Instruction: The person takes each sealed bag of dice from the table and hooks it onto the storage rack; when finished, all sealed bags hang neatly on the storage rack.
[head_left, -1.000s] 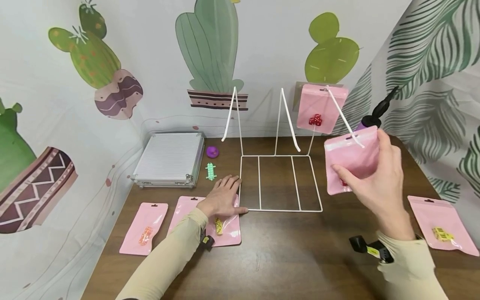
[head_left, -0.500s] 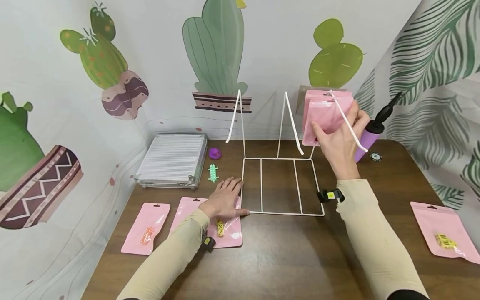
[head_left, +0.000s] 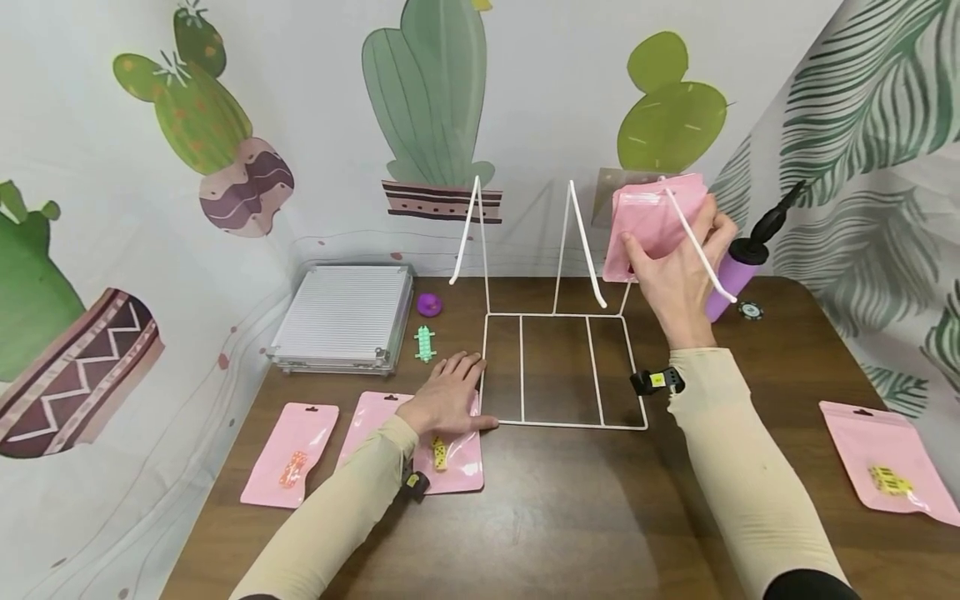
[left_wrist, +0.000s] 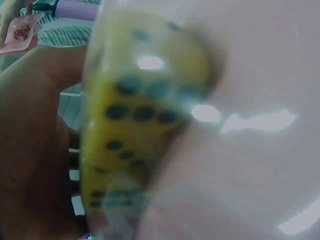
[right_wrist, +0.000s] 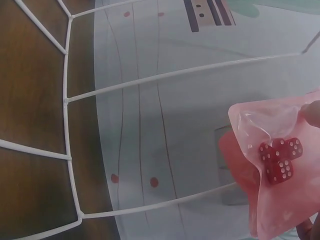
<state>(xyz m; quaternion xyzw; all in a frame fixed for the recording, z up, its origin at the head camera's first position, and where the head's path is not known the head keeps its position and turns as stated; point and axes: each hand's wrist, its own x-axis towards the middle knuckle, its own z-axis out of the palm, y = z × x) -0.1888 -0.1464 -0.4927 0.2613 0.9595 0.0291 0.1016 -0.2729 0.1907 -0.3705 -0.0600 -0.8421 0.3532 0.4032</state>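
So the right hand (head_left: 678, 279) is up at the far right prong of the white wire display rack (head_left: 558, 367), thumb and fingers pinching a glossy pink zip pouch (head_left: 651, 223) by its lower half. The pouch sits right at the top of that slanted prong, above and slightly left of the hand, with the prong's white wire crossing in front of the knuckles. The right wrist view shows three small red dice (right_wrist: 280, 159) inside the pouch's clear window, and what looks like another pink pouch just behind it; I can't tell if the top hole is actually on the wire.

The left hand (head_left: 447, 398) lies flat, fingers relaxed and spread, pressing on a second pink pouch with a yellow die (head_left: 450, 454) on the brown wooden surface (head_left: 570, 508), fingertips just touching the rack's front left corner. The left wrist view is just a blurry close-up of that yellow die (left_wrist: 140, 125) through plastic.

Other stuff lying around: a pink pouch with an orange piece (head_left: 289, 455) to the left of the left hand, a pink pouch with yellow dice (head_left: 885, 471) well apart on the right edge, a ribbed silver case (head_left: 341, 318) at back left, a mint green toy (head_left: 425, 343) and a small purple piece (head_left: 429, 304) beside it, and a purple hand pump with a black nozzle (head_left: 738, 265) right behind the right hand.
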